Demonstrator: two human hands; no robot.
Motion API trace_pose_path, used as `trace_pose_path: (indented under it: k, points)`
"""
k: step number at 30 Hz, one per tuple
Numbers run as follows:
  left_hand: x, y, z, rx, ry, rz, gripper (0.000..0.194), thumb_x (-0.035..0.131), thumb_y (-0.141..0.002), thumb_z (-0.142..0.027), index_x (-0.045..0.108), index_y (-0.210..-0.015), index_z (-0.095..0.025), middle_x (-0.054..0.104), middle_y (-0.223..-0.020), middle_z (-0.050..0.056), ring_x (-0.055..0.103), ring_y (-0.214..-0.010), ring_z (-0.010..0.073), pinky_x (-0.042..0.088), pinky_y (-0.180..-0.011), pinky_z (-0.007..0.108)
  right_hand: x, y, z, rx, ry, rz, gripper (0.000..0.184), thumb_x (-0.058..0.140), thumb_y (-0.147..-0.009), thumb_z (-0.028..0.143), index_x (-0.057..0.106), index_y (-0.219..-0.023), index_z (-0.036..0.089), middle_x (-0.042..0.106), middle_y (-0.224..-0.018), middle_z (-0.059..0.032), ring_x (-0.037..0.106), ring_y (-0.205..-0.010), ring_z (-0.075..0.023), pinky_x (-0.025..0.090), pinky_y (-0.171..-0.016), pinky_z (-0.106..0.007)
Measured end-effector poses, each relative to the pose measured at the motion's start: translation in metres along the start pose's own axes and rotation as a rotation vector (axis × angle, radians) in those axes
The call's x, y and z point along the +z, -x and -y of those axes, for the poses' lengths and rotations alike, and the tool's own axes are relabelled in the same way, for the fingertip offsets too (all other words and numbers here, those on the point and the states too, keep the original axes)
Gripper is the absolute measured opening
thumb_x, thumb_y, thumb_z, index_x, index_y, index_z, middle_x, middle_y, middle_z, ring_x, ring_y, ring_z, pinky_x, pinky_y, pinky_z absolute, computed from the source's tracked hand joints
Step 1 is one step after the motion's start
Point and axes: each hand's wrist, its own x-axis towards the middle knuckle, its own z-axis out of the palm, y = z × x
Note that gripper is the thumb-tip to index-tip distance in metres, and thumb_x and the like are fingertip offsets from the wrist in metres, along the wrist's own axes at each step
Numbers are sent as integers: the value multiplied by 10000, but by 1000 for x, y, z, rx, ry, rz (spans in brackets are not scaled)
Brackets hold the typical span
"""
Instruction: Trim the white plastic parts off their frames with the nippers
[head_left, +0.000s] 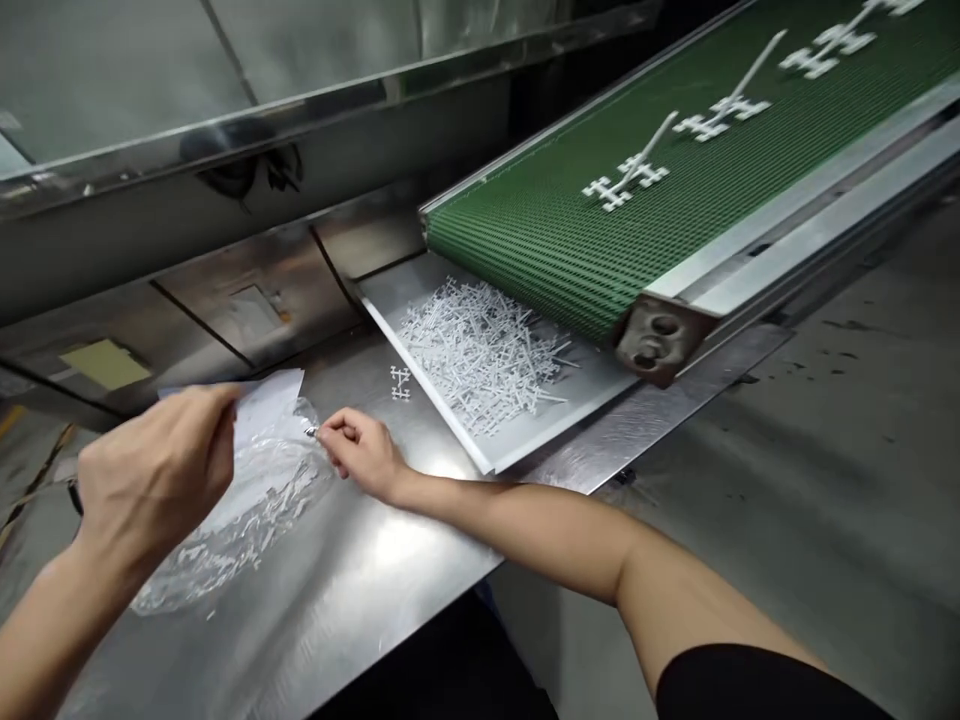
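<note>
A clear plastic bag [281, 495] with small white pieces in it lies on the metal table. My right hand [364, 455] is closed in a pinch at the bag's upper right edge, with a bit of crinkled film at its fingertips. On the bag's other side, my left hand [157, 470] is curled shut above it. Its fingertips are turned away, so what they grip is hidden. White paper [274, 395] shows just beyond the left thumb, at the bag's top. Right of the bag, one small white branched plastic part [400, 383] rests on the table.
A white tray [427, 385] holds a heap of white plastic parts [480, 350]. Above it ends a green conveyor belt [525, 220] carrying several white branched parts [626, 180]. The metal table [375, 590] has its front edge near me. A yellow label [105, 364] is on the metal panel behind.
</note>
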Motion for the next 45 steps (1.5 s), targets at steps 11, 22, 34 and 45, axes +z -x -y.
trace_pose_path:
  k: [11, 22, 34, 45]
  points:
    - [-47, -276, -182, 663, 327, -117, 476, 330, -1153, -177, 597, -1545, -217, 569, -1554, 107, 568, -1515, 330, 545, -1041, 513, 2, -5, -3, 34, 149, -40, 89, 797, -961, 312, 762, -931, 236, 676, -658, 50, 663, -624, -149, 456, -567, -221]
    - [-17, -329, -231, 616, 143, 104, 312, 472, -1065, -53, 750, -938, -109, 705, -903, 119, 691, -953, 259, 460, -946, 397, 7, -3, -5, 25, 166, -57, 117, 861, -874, 374, 783, -892, 288, 744, -777, 38, 739, -816, -215, 495, -677, -269]
    - [-6, -63, -68, 37, 444, -65, 384, 414, -1157, -526, 693, -1095, -270, 750, -866, -7, 672, -664, 190, 443, -630, 307, 7, -6, -17, 37, 3, 46, 269, 910, -853, 429, 742, -966, 250, 670, -711, 60, 663, -621, -154, 504, -575, -236]
    - [14, 104, -46, -317, 876, 175, 278, 530, -1146, -503, 675, -1147, -266, 753, -795, -59, 736, -613, 112, 544, -608, 166, 11, 0, -26, 63, -122, 182, 491, 871, -897, 545, 614, -1164, 223, 706, -890, 17, 714, -680, -144, 611, -700, -302]
